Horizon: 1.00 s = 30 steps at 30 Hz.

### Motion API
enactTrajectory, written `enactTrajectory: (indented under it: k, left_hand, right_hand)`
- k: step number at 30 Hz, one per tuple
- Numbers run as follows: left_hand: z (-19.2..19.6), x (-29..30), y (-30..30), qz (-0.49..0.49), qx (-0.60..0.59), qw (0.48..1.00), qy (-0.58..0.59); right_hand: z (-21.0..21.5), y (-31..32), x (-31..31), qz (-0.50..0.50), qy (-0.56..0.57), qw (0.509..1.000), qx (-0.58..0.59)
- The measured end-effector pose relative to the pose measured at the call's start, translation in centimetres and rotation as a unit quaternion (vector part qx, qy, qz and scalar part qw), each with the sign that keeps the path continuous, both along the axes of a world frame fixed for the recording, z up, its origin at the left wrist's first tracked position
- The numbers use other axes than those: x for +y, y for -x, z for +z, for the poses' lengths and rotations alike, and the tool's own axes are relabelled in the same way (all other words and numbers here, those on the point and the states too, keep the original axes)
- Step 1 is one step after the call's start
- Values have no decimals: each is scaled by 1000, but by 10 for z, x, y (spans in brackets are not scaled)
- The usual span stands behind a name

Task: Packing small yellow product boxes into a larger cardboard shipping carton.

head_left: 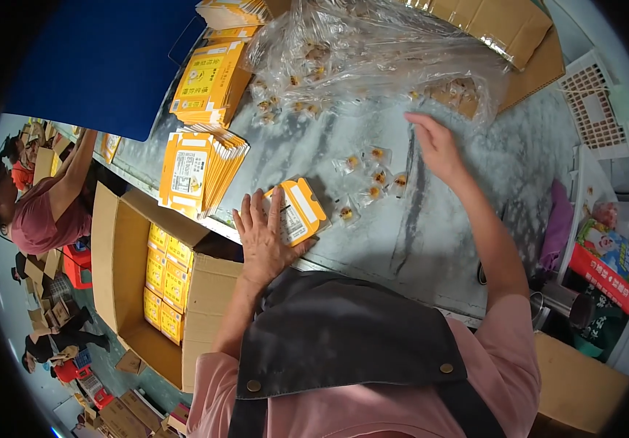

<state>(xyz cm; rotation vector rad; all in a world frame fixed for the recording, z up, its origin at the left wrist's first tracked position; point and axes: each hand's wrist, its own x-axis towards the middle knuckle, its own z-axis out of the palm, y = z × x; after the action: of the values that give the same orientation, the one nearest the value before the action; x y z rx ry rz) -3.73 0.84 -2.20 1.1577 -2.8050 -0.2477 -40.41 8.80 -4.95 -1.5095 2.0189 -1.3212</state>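
Mid-frame, the left hand [262, 237] lies flat, pinning a small yellow carton [296, 210]. The right hand [435, 144], open and empty, reaches toward the wrapped sweets [373, 177]; filling seems in hand, needing a pinch next.

Left hand [263, 237] rests on small yellow cardboard box [296, 212], lying on grey marbled surface [431, 219]. Small clear wrapped sweets [373, 175] at 2 o'clock from box. Right hand [435, 146] just beyond them. Crumpled clear plastic bag [373, 51] at 12 o'clock. Stacked flat yellow cartons [198, 168] at 10 o'clock. Open brown cardboard carton [121, 270] at 8 o'clock, below surface edge, holding packed boxes.
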Motion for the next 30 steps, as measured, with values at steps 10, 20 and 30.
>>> enactTrajectory:
  k: [10,20,30]
  left_hand:
    - [3,2,4,3,1,1000,-12]
    - [2,0,1,8,8,1000,-29]
    - [0,-2,0,-4,17,1000,3]
  right_hand:
    - [-29,8,-144,46,-23,975,218]
    - [-24,-20,-70,155,-38,952,261]
    - [8,-2,-29,64,-41,996,-45]
